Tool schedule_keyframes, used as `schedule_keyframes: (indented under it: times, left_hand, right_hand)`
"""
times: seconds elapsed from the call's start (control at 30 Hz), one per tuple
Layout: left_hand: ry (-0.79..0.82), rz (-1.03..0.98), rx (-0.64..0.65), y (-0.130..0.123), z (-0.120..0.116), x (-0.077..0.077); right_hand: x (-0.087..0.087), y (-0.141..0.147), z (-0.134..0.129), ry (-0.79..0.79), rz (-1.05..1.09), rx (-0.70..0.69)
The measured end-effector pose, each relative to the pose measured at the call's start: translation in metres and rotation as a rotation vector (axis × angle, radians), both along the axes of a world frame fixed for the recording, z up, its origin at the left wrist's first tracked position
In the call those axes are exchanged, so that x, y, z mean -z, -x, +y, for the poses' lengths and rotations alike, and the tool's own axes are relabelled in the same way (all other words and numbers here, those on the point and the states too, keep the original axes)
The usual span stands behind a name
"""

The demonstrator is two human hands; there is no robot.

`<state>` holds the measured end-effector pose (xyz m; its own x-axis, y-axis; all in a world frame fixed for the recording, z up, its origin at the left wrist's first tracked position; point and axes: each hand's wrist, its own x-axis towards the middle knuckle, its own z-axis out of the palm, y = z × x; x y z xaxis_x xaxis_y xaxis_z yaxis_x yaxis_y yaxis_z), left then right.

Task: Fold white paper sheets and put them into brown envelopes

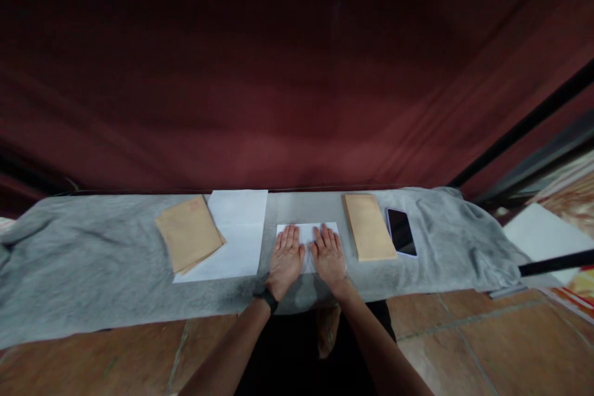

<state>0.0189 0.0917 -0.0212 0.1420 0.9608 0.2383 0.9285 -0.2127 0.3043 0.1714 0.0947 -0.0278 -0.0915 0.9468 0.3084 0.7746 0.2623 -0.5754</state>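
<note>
A small white sheet of paper (307,234) lies on the grey cloth in front of me. My left hand (286,258) rests flat on its left part, palm down, with a dark band at the wrist. On the right part of the same sheet my right hand (328,255) lies flat, fingers stretched forward. To the left, brown envelopes (189,234) overlap larger white paper (241,232). Just right of my right hand is a stack of brown envelopes (370,228).
Beside the right-hand stack lies a dark-screened phone (401,232). Grey cloth (102,260) covers the long narrow surface. A dark red curtain (297,105) hangs behind it, and black bars (524,124) slant at the right. Tiled floor (431,334) shows below.
</note>
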Motion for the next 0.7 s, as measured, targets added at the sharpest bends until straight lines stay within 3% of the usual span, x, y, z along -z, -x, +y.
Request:
schedule_keyframes:
  times: [0.13,0.27,0.37,0.7]
  left_hand:
    - [0.014,0.000,-0.035,-0.006,0.002,-0.003]
    - [0.022,0.012,0.071,-0.016,0.000,-0.004]
    - [0.027,0.031,0.071,-0.016,-0.001,-0.003]
    - [0.021,0.183,0.088,-0.011,-0.001,-0.003]
  right_hand:
    - [0.000,0.001,0.000,0.002,0.035,0.026]
    - [-0.001,0.000,0.000,0.009,0.010,-0.001]
    - [-0.001,-0.001,0.001,-0.002,-0.016,-0.003]
    - [-0.005,0.010,0.016,-0.031,-0.362,-0.112]
